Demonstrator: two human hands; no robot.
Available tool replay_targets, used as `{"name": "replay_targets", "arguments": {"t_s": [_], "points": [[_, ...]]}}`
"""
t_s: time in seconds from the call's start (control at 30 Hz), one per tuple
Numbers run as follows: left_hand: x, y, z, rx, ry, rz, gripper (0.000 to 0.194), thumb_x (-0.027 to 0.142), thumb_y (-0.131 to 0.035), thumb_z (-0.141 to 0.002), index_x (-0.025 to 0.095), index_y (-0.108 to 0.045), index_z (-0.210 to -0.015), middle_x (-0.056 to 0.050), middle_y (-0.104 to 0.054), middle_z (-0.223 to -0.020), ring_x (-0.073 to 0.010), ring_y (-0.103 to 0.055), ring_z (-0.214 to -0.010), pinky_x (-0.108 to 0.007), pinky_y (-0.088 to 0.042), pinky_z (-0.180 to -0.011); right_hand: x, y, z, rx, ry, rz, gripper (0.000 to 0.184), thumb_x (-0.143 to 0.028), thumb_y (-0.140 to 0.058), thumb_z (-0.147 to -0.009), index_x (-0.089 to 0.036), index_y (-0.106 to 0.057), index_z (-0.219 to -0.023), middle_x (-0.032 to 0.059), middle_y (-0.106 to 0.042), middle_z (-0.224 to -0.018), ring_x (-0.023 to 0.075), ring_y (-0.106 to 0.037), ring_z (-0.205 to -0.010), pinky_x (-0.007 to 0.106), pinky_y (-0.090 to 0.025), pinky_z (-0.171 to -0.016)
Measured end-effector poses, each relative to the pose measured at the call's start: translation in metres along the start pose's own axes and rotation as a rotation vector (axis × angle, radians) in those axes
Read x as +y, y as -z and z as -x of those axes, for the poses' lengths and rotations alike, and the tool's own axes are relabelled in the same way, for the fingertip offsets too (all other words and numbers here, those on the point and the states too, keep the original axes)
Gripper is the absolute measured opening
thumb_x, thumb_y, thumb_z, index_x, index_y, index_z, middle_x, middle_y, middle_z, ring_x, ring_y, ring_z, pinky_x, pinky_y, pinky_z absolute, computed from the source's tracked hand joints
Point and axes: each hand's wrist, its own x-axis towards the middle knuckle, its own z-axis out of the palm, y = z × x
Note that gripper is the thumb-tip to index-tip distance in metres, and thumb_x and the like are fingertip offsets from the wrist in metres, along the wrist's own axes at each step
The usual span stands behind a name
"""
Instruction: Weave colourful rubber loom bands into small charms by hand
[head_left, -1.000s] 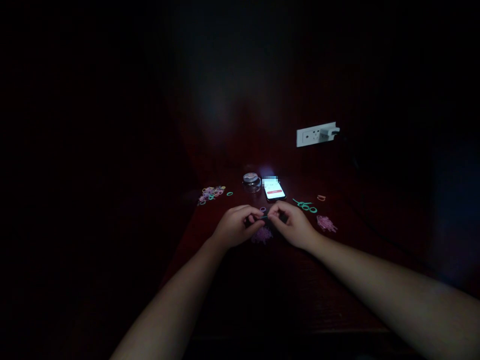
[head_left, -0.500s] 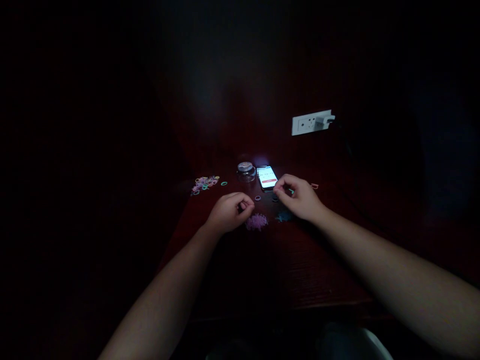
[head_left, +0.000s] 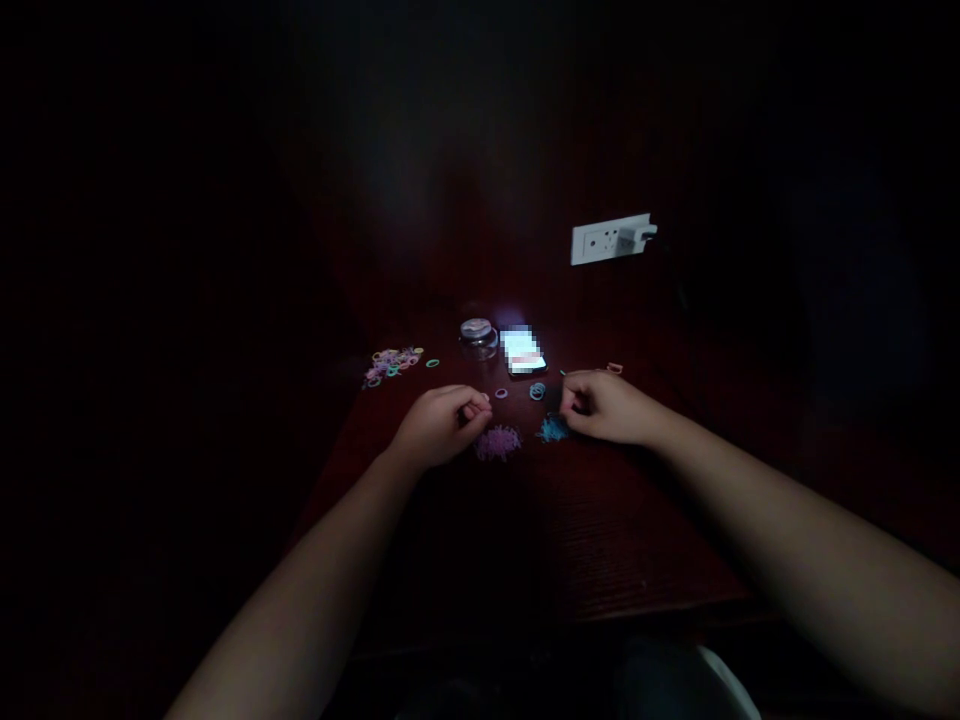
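Observation:
My left hand [head_left: 444, 425] is closed in a pinch just above and left of a pile of small purple rubber bands [head_left: 499, 442]; what its fingertips hold, if anything, is too small to make out. A single purple band [head_left: 501, 394] lies beyond that pile. My right hand [head_left: 606, 408] has its fingers curled together at the right edge of a pile of small blue bands [head_left: 553, 429]. Anything in its fingertips is hidden. Between the hands, a few blue rings [head_left: 537, 392] lie together on the dark red wooden table [head_left: 555, 540].
A lit phone [head_left: 523, 350] lies behind the blue rings, beside a clear lidded jar [head_left: 478, 340]. Mixed coloured bands [head_left: 394, 365] are heaped at left, with a green band [head_left: 433, 363] near them. An orange band [head_left: 615, 368] lies beyond my right hand. A wall socket [head_left: 611, 240] holds a plug.
My right hand has come down from beside the phone to the blue pile, uncovering the blue rings. The left hand keeps its pinch. The whole view has shifted slightly.

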Motion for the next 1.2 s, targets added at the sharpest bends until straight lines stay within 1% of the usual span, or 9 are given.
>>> {"name": "replay_targets", "arguments": {"t_s": [0.1, 0.2, 0.37, 0.5, 0.63, 0.77, 0.93, 1.1, 1.2], "points": [[-0.001, 0.001, 0.000, -0.013, -0.021, -0.010, 0.008, 0.023, -0.059, -0.085, 0.018, -0.065, -0.083, 0.001, -0.064, -0.075, -0.0105, -0.057, -0.065, -0.024, -0.046, -0.066, 0.001, -0.001, -0.001, -0.046, -0.013, 0.002, 0.006, -0.014, -0.057, -0.069, -0.018, -0.058, -0.064, -0.0012, -0.056, -0.063, 0.0112, -0.049, -0.058, 0.024, -0.036, -0.056], [0.001, 0.002, -0.001, -0.031, -0.079, 0.003, 0.009, 0.025, -0.060, -0.085, 0.019, -0.065, -0.089, -0.002, -0.067, -0.083, -0.0142, -0.060, -0.077, -0.029, -0.048, -0.075, 0.003, 0.000, -0.001, -0.043, -0.026, 0.013, 0.006, -0.015, -0.057, -0.069, -0.018, -0.059, -0.064, -0.0007, -0.057, -0.064, 0.0113, -0.050, -0.058, 0.024, -0.036, -0.057], [0.013, 0.007, -0.002, -0.145, -0.198, 0.051, 0.016, 0.029, -0.063, -0.086, 0.022, -0.067, -0.100, -0.005, -0.069, -0.099, -0.0194, -0.061, -0.099, -0.038, -0.044, -0.093, 0.004, 0.001, -0.002, -0.049, -0.028, 0.074, 0.006, -0.015, -0.058, -0.069, -0.019, -0.059, -0.064, -0.0008, -0.058, -0.063, 0.0120, -0.052, -0.058, 0.025, -0.036, -0.057], [0.029, 0.005, -0.002, -0.220, -0.179, 0.054, 0.023, 0.033, -0.066, -0.084, 0.026, -0.067, -0.105, -0.003, -0.069, -0.105, -0.0225, -0.056, -0.110, -0.043, -0.041, -0.100, 0.003, 0.001, -0.002, -0.066, -0.036, 0.076, 0.007, -0.013, -0.059, -0.067, -0.019, -0.060, -0.064, -0.0006, -0.060, -0.063, 0.0128, -0.053, -0.058, 0.026, -0.037, -0.058], [0.039, -0.002, -0.001, -0.299, -0.155, 0.018, 0.030, 0.039, -0.070, -0.080, 0.028, -0.066, -0.107, -0.003, -0.069, -0.108, -0.0275, -0.049, -0.121, -0.050, -0.038, -0.102, -0.001, 0.003, -0.002, -0.124, -0.053, 0.054, 0.007, -0.014, -0.061, -0.067, -0.020, -0.062, -0.064, -0.0008, -0.062, -0.062, 0.0127, -0.053, -0.057, 0.026, -0.037, -0.058], [0.039, -0.013, 0.001, -0.352, -0.132, -0.011, 0.035, 0.043, -0.069, -0.080, 0.027, -0.065, -0.111, -0.004, -0.069, -0.111, -0.0297, -0.045, -0.127, -0.056, -0.030, -0.108, -0.003, 0.002, -0.002, -0.157, -0.051, 0.051, 0.005, -0.016, -0.062, -0.069, -0.020, -0.062, -0.065, -0.0009, -0.060, -0.062, 0.0125, -0.052, -0.056, 0.026, -0.037, -0.056], [0.036, -0.022, 0.002, -0.360, -0.176, -0.004, 0.041, 0.048, -0.067, -0.081, 0.026, -0.063, -0.116, -0.005, -0.067, -0.115, -0.0309, -0.045, -0.127, -0.055, -0.032, -0.107, -0.001, 0.003, -0.002, -0.186, -0.007, -0.027, 0.008, -0.013, -0.062, -0.067, -0.020, -0.063, -0.070, -0.0010, -0.061, -0.067, 0.0127, -0.053, -0.061, 0.025, -0.039, -0.058], [0.037, -0.022, 0.002, -0.327, -0.147, -0.023, 0.042, 0.049, -0.066, -0.081, 0.026, -0.063, -0.116, -0.005, -0.067, -0.115, -0.0304, -0.046, -0.126, -0.057, -0.026, -0.111, 0.007, 0.005, -0.001, -0.099, -0.062, 0.001, 0.014, -0.009, -0.057, -0.068, -0.019, -0.065, -0.072, 0.0004, -0.064, -0.069, 0.0135, -0.054, -0.062, 0.026, -0.040, -0.060], [0.036, -0.024, 0.002, -0.336, -0.138, -0.025, 0.043, 0.050, -0.065, -0.082, 0.026, -0.062, -0.117, -0.005, -0.066, -0.118, -0.0310, -0.045, -0.127, -0.058, -0.024, -0.112, 0.009, 0.003, -0.002, -0.112, -0.088, 0.033, 0.012, -0.010, -0.059, -0.069, -0.019, -0.067, -0.074, 0.0018, -0.067, -0.073, 0.0150, -0.058, -0.065, 0.027, -0.042, -0.062]]}}
